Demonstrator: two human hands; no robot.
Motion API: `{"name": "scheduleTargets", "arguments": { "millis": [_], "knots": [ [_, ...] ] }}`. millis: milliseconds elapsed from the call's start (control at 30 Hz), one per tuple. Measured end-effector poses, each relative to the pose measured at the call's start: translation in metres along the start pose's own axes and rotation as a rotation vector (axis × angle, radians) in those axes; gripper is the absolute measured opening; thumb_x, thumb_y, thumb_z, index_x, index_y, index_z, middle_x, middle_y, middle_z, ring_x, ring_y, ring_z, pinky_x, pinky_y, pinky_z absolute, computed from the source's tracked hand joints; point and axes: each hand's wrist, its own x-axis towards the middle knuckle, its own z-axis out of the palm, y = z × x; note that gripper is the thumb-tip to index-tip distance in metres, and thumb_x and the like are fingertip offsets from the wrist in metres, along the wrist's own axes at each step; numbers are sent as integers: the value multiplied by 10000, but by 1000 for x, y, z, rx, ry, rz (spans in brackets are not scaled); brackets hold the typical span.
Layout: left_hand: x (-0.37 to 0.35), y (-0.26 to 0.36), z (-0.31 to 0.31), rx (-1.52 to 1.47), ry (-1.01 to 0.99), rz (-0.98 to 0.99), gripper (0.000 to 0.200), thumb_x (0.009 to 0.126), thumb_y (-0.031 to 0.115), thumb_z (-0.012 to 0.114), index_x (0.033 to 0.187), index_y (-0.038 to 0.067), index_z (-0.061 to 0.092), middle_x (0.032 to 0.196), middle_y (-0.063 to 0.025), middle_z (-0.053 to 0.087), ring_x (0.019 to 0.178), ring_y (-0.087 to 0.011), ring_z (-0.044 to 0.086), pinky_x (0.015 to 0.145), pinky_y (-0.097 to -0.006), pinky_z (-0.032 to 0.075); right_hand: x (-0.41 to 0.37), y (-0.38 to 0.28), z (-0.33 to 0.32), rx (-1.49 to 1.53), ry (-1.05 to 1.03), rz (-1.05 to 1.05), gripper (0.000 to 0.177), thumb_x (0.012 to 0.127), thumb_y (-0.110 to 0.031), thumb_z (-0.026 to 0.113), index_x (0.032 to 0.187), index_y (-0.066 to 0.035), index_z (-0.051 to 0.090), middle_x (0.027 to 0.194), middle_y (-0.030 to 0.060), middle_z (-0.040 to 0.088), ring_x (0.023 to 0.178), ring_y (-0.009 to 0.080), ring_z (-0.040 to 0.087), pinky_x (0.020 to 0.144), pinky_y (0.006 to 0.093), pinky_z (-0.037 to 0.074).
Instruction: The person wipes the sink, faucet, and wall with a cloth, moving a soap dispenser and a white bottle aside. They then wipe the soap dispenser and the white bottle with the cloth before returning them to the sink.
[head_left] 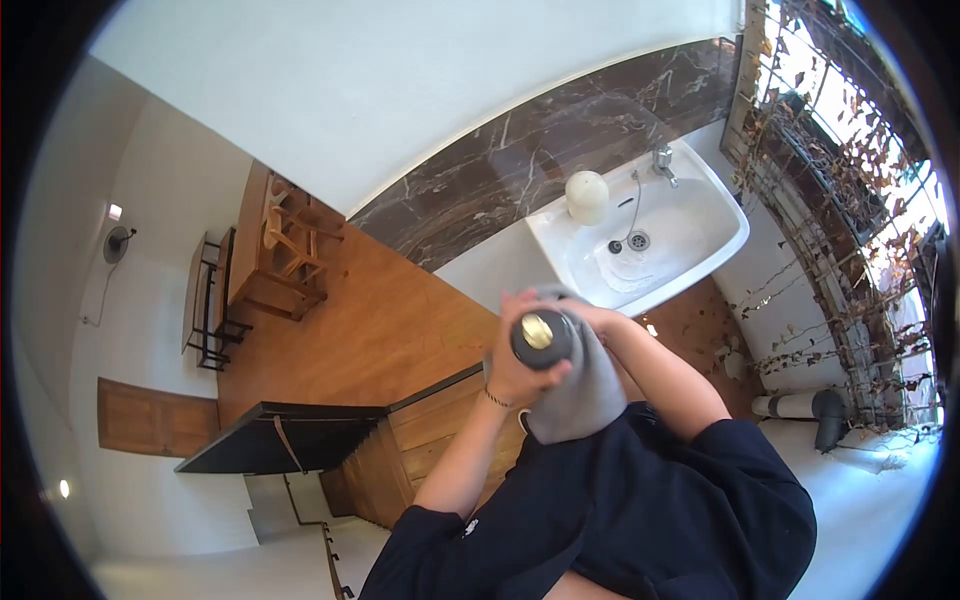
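Observation:
In front of my chest, my left hand (515,375) is closed round a dark grey, round object (556,346) with a gold-coloured patch on its top. Its exact kind does not show from above. A grey cloth (582,400) drapes beside and behind this object and hangs down toward my shirt. My right hand (590,318) grips the cloth on the object's far right side, its fingers mostly hidden. Beyond my hands is a white sink (740,235), with a cream-coloured rounded vessel (587,197) on its left edge.
A metal tap (665,165) and a plug on a chain (616,246) belong to the sink. Dark marble (520,160) lines the wall behind. At left are wooden chairs (290,250), a black panel (290,435) and stairs. Dry vines (800,180) cover the window at right.

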Motion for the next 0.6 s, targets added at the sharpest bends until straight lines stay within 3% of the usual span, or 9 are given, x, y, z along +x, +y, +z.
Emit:
{"name": "scheduleTargets", "arguments": {
  "millis": [67,167,200,267,300,433,500,533,600],
  "knots": [
    [-9,12,10,226,-129,194,847,599,400,855,1243,109,387,1073,-69,633,1171,-276,499,1122,-525,155,15,30,-14,-484,-252,-463,353,967,-251,508,1239,-34,569,1232,80,589,1126,168,557,943,306,458],
    [-32,-18,16,406,-53,365,845,595,366,855,1246,118,377,1086,-61,625,1093,-272,537,1100,-528,197,-1,4,11,-727,19,-200,273,937,-163,546,1171,-35,603,1163,71,612,1044,153,584,870,290,478],
    [-36,-27,18,401,-59,356,845,595,366,855,1246,118,377,1086,-61,625,1093,-272,537,1100,-528,197,1,9,17,-718,20,-193,273,937,-163,546,1171,-35,603,1163,71,612,1044,153,584,870,290,478],
    [-34,-35,21,389,157,255,835,598,330,848,1247,118,366,1106,-55,610,1034,-260,555,1075,-526,232,4,29,25,119,467,-59,235,936,-183,550,1083,-18,628,1045,63,649,905,119,607,756,277,494],
    [-31,-35,22,403,171,147,825,605,315,841,1245,108,363,1118,-61,596,1027,-258,553,1070,-519,242,10,44,26,281,548,-104,210,934,-174,550,1046,-18,636,1008,42,650,857,100,604,689,236,495],
    [-20,-41,30,409,167,82,857,606,282,845,1262,67,336,1115,-87,577,1026,-252,547,1049,-461,310,3,57,33,524,634,-198,243,914,-194,588,1083,-21,614,992,58,642,845,131,609,713,265,509],
    [-25,-57,41,-164,291,-267,828,635,235,851,1266,45,349,1115,-111,582,1049,-234,558,991,-412,402,-1,58,28,493,707,-146,266,919,-215,588,1102,-22,600,1002,62,635,831,138,610,715,271,512],
    [-22,-65,41,-177,280,-264,828,635,235,851,1266,45,349,1115,-111,582,1049,-234,558,991,-412,402,-5,53,28,493,724,-152,266,919,-215,588,1102,-22,600,1002,62,635,831,138,610,715,271,512],
    [-18,-81,40,-391,327,-451,802,673,197,831,1275,21,332,1095,-128,557,1047,-223,563,928,-357,457,-14,42,26,568,717,-30,271,936,-230,568,1115,-30,598,1006,55,631,834,138,606,712,265,506]
  ]
}}
